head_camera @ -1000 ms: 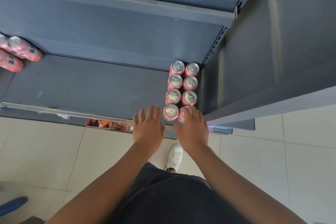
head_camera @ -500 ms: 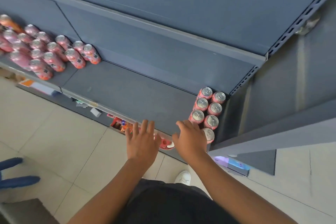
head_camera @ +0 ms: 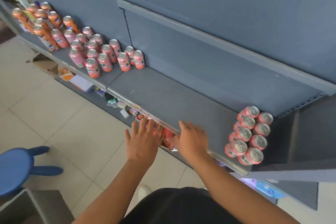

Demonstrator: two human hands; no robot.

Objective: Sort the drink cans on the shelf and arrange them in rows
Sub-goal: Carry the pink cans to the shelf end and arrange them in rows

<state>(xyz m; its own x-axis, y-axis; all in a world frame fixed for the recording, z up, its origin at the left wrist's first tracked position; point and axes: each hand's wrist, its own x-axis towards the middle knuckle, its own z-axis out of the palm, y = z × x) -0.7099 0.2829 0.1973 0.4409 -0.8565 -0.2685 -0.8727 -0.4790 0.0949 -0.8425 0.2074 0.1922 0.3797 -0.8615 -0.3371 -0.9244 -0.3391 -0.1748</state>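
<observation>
Grey metal shelf (head_camera: pixel 172 96) holds eight pink aluminium drink cans (head_camera: pixel 244 133), two rows, at its right end; left hand (head_camera: pixel 142 142) and right hand (head_camera: pixel 192 140) hover by its front edge, grips spread, empty.

On the shelf (head_camera: pixel 172 100), two rows of cans (head_camera: pixel 244 133) stood at the right end, a cluster (head_camera: pixel 105 61) well apart leftward, a stool (head_camera: pixel 16 167) on the floor.
</observation>
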